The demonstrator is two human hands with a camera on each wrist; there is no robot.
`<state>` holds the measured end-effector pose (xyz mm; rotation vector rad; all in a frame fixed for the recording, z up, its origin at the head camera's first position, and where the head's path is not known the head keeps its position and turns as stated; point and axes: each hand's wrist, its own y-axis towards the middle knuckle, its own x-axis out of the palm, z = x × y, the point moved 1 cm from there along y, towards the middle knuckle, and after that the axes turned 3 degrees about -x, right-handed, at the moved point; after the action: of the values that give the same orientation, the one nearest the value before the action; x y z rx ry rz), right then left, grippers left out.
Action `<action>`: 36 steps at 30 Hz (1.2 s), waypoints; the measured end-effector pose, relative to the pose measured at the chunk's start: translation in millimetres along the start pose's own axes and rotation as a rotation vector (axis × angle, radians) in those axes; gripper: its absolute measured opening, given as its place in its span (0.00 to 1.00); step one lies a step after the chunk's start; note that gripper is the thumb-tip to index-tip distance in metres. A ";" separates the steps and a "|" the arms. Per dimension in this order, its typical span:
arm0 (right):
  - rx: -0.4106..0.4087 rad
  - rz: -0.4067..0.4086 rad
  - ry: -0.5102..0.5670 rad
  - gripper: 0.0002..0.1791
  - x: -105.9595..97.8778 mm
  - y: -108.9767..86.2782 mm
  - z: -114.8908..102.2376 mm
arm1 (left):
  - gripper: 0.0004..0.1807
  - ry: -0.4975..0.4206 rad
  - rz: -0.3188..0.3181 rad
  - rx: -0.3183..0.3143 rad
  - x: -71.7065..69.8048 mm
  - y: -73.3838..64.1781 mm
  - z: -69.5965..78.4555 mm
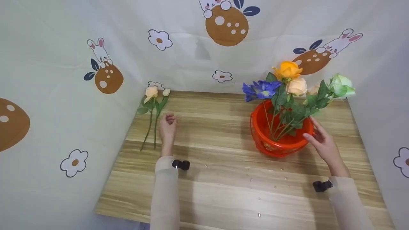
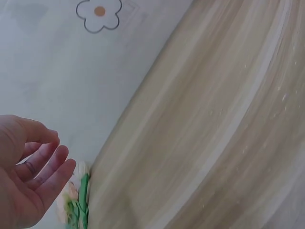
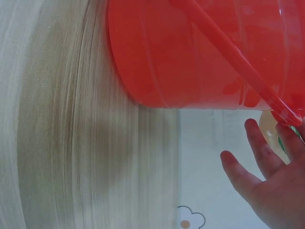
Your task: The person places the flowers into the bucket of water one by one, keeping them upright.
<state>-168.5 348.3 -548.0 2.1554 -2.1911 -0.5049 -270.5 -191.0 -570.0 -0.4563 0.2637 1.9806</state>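
In the head view a red bucket [image 1: 270, 148] stands on the right half of the table. It holds a blue flower [image 1: 262, 89], an orange flower [image 1: 288, 70], peach roses [image 1: 296, 87] and a pale green rose [image 1: 341, 85] on leafy stems. My right hand [image 1: 324, 145] touches the bucket's right rim, its visible fingers fairly straight and spread in the right wrist view. My left hand [image 1: 168, 129] is held loosely curled with nothing in it. Just left of it lie a peach rose [image 1: 151, 92] and a white tulip [image 1: 166, 92], their green stems toward me.
The wooden table [image 1: 220, 127] meets a printed cloth wall [image 1: 188, 60] at the back and sides. Small clear droplets or bits [image 1: 259, 215] are scattered on the tabletop in front of the bucket. The bucket's red handle [image 3: 228, 52] hangs down along its side.
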 end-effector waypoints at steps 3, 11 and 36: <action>-0.005 0.000 -0.031 0.35 -0.3 -0.3 -0.6 | 0.13 -0.017 0.016 -0.020 -6.5 5.7 -7.7; -0.001 -0.002 -0.037 0.36 -0.8 0.5 0.5 | 0.12 -0.052 0.072 -0.057 -21.0 19.9 -27.5; 0.015 -0.009 -0.064 0.35 5.7 -1.6 -27.1 | 0.27 -0.080 -0.062 -0.180 -54.5 43.0 -87.9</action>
<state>-160.6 337.1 -524.0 2.1877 -2.2250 -0.5676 -270.4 -287.6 -626.8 -0.4927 0.0204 1.9649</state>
